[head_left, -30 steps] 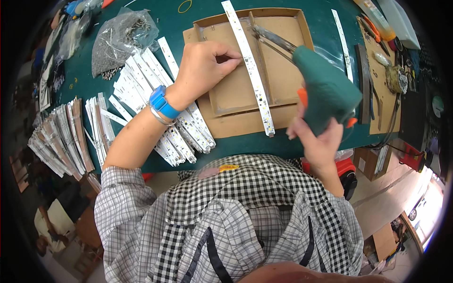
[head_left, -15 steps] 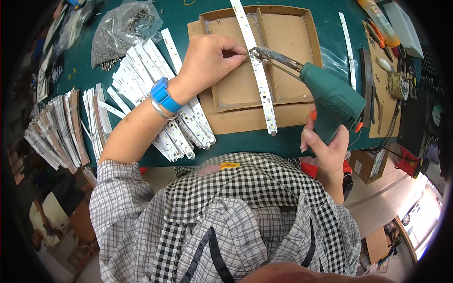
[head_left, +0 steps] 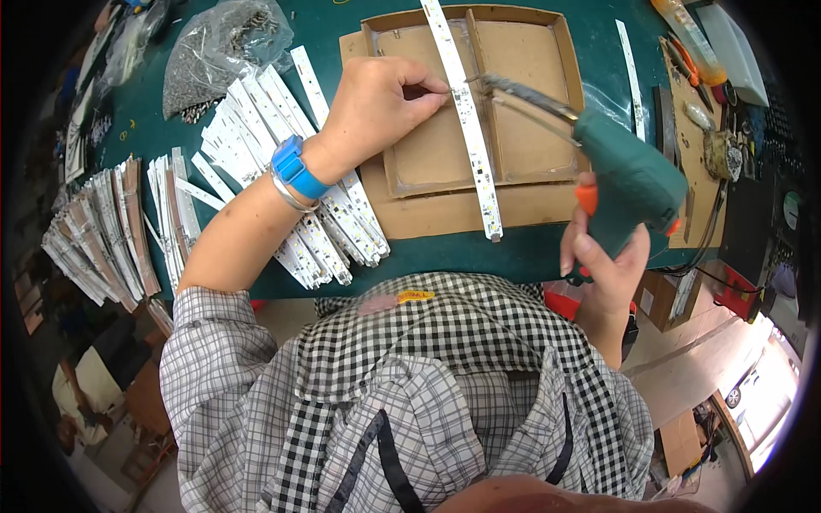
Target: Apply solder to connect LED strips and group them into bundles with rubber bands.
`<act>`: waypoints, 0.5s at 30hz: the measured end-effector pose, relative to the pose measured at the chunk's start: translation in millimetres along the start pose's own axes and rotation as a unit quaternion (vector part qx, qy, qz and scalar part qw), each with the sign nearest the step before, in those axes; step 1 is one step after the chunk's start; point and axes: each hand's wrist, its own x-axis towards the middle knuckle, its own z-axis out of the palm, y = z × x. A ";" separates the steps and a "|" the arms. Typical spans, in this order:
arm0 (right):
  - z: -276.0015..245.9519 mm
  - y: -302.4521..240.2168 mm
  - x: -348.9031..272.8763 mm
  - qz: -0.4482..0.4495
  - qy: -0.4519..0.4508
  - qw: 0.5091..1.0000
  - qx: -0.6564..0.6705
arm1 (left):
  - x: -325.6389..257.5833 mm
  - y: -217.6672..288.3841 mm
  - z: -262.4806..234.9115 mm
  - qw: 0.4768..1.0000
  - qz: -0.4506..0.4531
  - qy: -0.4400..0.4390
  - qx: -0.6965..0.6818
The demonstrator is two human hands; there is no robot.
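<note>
A white LED circuit strip (head_left: 474,141) lies across a shallow cardboard tray (head_left: 532,51), its near end overhanging the green tabletop. At the strip's left edge my left hand (head_left: 380,107) is closed, thumb and forefinger pinched; whatever small thing they hold is too small to name. My right hand (head_left: 611,261) grips the handle of a green soldering gun (head_left: 633,171) with an orange trigger. Its dark tip points left, slightly apart from the strip's right side. Under my left forearm spreads a pile of similar white strips (head_left: 329,244).
Bundled strips (head_left: 103,235) stand at the left edge. Behind the pile sits a clear bag of small metal parts (head_left: 224,60). To the right are a single strip (head_left: 631,81), orange-handled pliers (head_left: 684,64), a bottle (head_left: 691,34) and dark cables (head_left: 714,227).
The soldering gun in my right hand has drawn back to the right, its tip moving off the strip. My left hand stays at the strip's edge, almost unmoved.
</note>
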 end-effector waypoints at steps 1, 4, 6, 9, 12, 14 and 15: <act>-3.8 -1.1 0.8 -0.015 -0.002 1.000 0.014 | 0.4 -0.1 0.0 1.000 0.007 0.002 0.005; -15.1 -1.5 4.0 -0.080 0.042 0.996 0.019 | 0.6 -0.4 -1.3 1.000 0.013 0.003 0.010; -25.4 -4.4 5.7 -0.114 0.062 0.991 0.012 | -0.5 2.4 -2.4 1.000 -0.004 0.000 0.002; -36.0 -13.1 12.2 -0.158 0.118 0.978 -0.066 | -1.6 4.6 -5.9 1.000 -0.019 -0.009 0.006; -65.5 -8.6 17.3 -0.180 0.225 0.941 -0.177 | -0.8 16.4 -23.3 0.994 0.038 -0.021 0.103; -88.1 -0.1 24.7 -0.197 0.280 0.899 -0.273 | -4.8 39.7 -29.4 0.981 0.148 -0.056 0.113; -101.3 9.6 29.9 -0.238 0.295 0.859 -0.345 | -8.2 51.5 -29.4 0.969 0.204 -0.072 0.114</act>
